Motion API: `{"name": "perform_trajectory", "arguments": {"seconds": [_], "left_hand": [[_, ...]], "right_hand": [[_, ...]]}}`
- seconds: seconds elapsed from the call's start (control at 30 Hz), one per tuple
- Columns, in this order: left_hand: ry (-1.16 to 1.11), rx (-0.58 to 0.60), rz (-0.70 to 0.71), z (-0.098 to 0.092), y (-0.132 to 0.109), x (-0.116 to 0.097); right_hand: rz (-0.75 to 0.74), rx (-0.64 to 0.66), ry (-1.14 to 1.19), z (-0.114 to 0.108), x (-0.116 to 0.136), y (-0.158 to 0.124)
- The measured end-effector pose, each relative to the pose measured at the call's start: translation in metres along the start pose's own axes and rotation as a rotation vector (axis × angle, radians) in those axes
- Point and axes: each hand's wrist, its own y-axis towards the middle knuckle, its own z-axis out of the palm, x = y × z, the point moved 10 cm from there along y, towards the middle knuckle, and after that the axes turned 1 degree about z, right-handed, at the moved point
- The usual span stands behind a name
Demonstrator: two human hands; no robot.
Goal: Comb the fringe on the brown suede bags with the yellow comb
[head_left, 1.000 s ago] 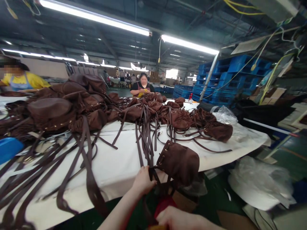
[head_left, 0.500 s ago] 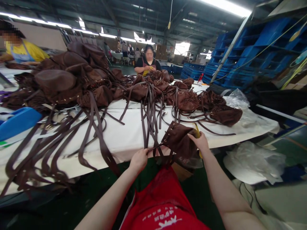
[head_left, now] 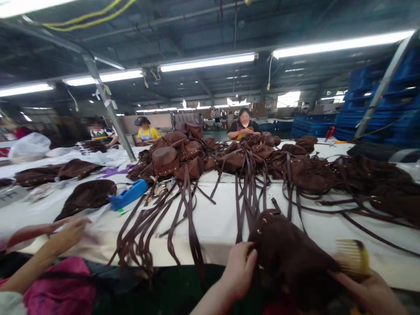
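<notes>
A dark brown drawstring bag with gold eyelets is held at the table's front edge, partly smeared by motion. My left hand is closed at its left edge; a cord may be in the fingers, but I cannot make it out. At the bag's other side, my right hand is closed round a yellow comb, teeth upward, its thumb side against the bag. Just behind the bag lie several loose brown straps, and a strap with a metal clasp touches its top.
Brown bags are heaped along the white table, with straps hanging over its front edge. A blue tape dispenser stands left. Beside me at left, a co-worker's hand works. Blue crates are stacked at right.
My view has swung left, bringing the neighbouring co-worker's hands in. My left hand has moved from the bag's cord up to its edge. The comb stays in my right hand.
</notes>
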Motion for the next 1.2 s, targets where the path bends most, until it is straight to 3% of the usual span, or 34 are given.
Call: {"name": "perform_trajectory", "arguments": {"seconds": [0.03, 0.1, 0.2, 0.27, 0.4, 0.43, 0.5, 0.57, 0.7, 0.73, 0.9, 0.97, 1.03, 1.13, 1.2], "left_hand": [[-0.102, 0.041, -0.019, 0.001, 0.003, 0.0], [-0.271, 0.064, -0.136, 0.0, 0.009, 0.017], [-0.401, -0.054, -0.309, -0.014, 0.005, 0.06], [-0.437, -0.066, -0.404, -0.02, -0.009, 0.085], [-0.499, 0.228, -0.542, -0.001, -0.045, 0.107], [-0.454, 0.228, -0.562, -0.002, -0.051, 0.113], [-0.246, 0.102, -0.584, -0.015, -0.059, 0.13], [-0.011, 0.041, -0.63, -0.022, -0.071, 0.147], [0.056, 0.39, -0.774, 0.005, -0.116, 0.182], [0.048, 0.42, -0.785, 0.004, -0.127, 0.188], [0.159, 0.216, -0.957, -0.043, -0.177, 0.225], [0.1, 0.229, -1.053, -0.043, -0.2, 0.233], [-0.13, 0.341, -1.136, -0.017, -0.222, 0.229], [-0.598, 0.516, -1.269, 0.04, -0.251, 0.2], [-0.88, 0.452, -1.325, 0.067, -0.255, 0.18]], "right_hand": [[-0.006, 0.066, -0.009, 0.013, 0.017, -0.015], [-0.126, 0.334, -0.104, 0.057, 0.056, -0.045], [-0.378, 0.522, -0.212, 0.107, 0.1, -0.082], [-0.451, 0.575, -0.276, 0.135, 0.105, -0.1], [-0.538, 0.78, -0.423, 0.196, 0.097, -0.142], [-0.577, 0.837, -0.448, 0.209, 0.097, -0.153], [-0.662, 0.94, -0.463, 0.228, 0.103, -0.174], [-0.743, 1.032, -0.431, 0.24, 0.115, -0.192], [-0.828, 1.137, -0.394, 0.245, 0.13, -0.21], [-0.824, 1.141, -0.406, 0.245, 0.129, -0.212], [-0.743, 1.169, -0.469, 0.242, 0.114, -0.214], [-0.729, 1.205, -0.479, 0.243, 0.109, -0.218], [-0.732, 1.235, -0.485, 0.244, 0.108, -0.222], [-0.74, 1.256, -0.501, 0.246, 0.11, -0.225], [-0.745, 1.268, -0.519, 0.248, 0.111, -0.226]]}}
